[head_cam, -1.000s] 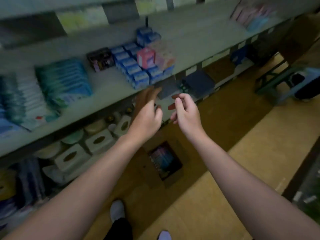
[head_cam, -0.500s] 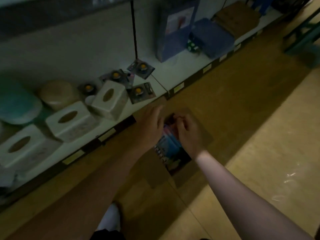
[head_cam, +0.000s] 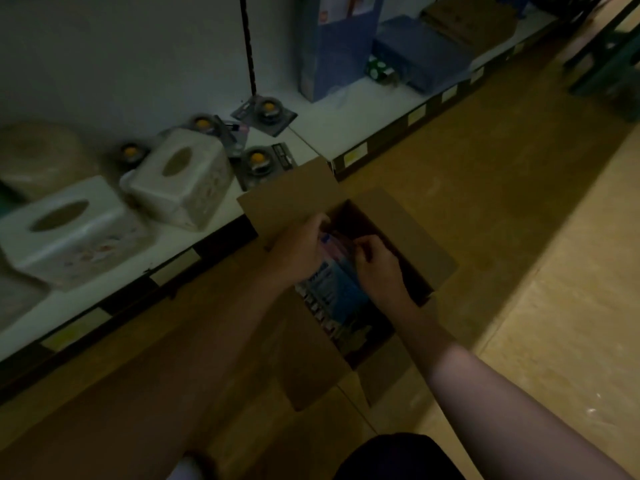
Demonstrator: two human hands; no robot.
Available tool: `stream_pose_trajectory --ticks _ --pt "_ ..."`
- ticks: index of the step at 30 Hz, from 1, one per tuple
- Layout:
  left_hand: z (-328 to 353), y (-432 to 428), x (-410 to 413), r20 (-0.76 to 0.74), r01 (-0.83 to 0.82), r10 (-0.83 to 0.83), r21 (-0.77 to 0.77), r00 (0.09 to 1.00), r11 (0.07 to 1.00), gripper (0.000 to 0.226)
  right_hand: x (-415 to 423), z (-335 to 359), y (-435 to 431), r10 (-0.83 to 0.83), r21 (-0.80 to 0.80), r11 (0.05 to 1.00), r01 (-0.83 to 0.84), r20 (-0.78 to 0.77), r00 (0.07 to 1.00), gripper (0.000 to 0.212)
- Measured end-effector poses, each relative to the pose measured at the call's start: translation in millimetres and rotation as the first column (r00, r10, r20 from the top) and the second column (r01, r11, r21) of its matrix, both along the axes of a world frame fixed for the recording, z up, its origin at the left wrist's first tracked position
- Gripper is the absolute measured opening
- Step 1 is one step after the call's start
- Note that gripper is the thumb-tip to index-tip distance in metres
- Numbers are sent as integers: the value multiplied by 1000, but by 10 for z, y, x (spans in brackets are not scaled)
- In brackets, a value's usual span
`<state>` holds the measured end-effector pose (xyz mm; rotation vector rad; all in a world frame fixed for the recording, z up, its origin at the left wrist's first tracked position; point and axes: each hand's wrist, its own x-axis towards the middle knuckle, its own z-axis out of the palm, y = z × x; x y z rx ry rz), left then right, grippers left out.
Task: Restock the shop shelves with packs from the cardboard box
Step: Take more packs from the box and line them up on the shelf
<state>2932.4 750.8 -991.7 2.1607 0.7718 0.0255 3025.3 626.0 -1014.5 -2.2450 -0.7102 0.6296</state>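
Where the person's dark-clothed knee fills the bottom edge of the view, both bare forearms reach forward and down into the open brown cardboard box, which stands on the yellow-brown floor with its flaps spread. Inside the box, blue-and-pink plastic-wrapped packs stand on edge in a row. The left hand curls its fingers round the far end of the topmost pack at the box's left side, and the right hand, just beside it, pinches the same end with bent fingertips; the dim light hides how firm either hold is. Just beyond the box's far flap runs the white bottom shelf. Left of the box on it sit two white plastic tissue-box covers with oval openings. Beyond the box lie dark blister cards with round yellow-centred items. Further beyond the box stands a tall blue carton, with a flat dark-blue case beside it.
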Motion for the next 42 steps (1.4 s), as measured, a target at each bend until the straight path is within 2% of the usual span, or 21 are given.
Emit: stream_pose_trajectory --ticks 2,4,6,10,13,16,19,23,26,30,32,34,36,39,42 --pt "-50 25 27 -28 -7 7 -27 1000 1000 36 40 -167 12 88 -161 984 -76 69 994 34" --pt "-88 58 37 -74 -10 6 -52 997 999 32 58 -286 40 204 -344 926 -154 114 972 48" --pt "-108 85 60 -127 16 -25 -70 992 997 29 51 -334 79 286 -463 865 -194 137 948 56" --pt "-163 110 116 -271 74 -106 -128 957 989 30 12 -349 168 318 -543 824 -160 210 924 56" --pt "-232 113 148 -358 149 -184 -124 915 981 33 -36 -408 180 344 -535 832 -148 287 894 51" --pt "-254 125 141 -400 217 -245 -113 883 970 30 -89 -467 212 388 -563 809 -170 293 874 54" --pt "-255 104 136 -453 302 -300 -71 839 951 19 -55 -492 256 379 -581 793 -180 240 894 56" --pt "-279 86 115 -473 331 -292 -3 831 944 29 -17 -573 230 388 -553 804 -221 205 899 62" --pt "-269 104 102 -419 318 -272 43 867 947 28 0 -572 201 381 -506 825 -253 167 909 78" --pt "-295 178 95 -129 123 -113 73 985 990 16 157 -340 77 206 -248 939 -238 -146 968 88" --pt "-264 196 106 29 81 -83 84 996 993 19 213 -168 -36 161 -130 969 -210 -315 935 77" --pt "-203 202 109 129 97 -108 87 986 992 35 233 10 -147 201 -43 970 -238 -404 892 61" --pt "-101 184 98 127 121 -112 -62 986 991 51 249 140 -221 247 16 964 -266 -435 866 55" --pt "20 150 80 80 128 -108 -334 991 934 54 248 271 -257 272 73 960 -269 -463 844 50" --pt "79 156 64 139 135 -87 -393 986 910 47 269 358 -255 273 108 961 -254 -498 823 38"
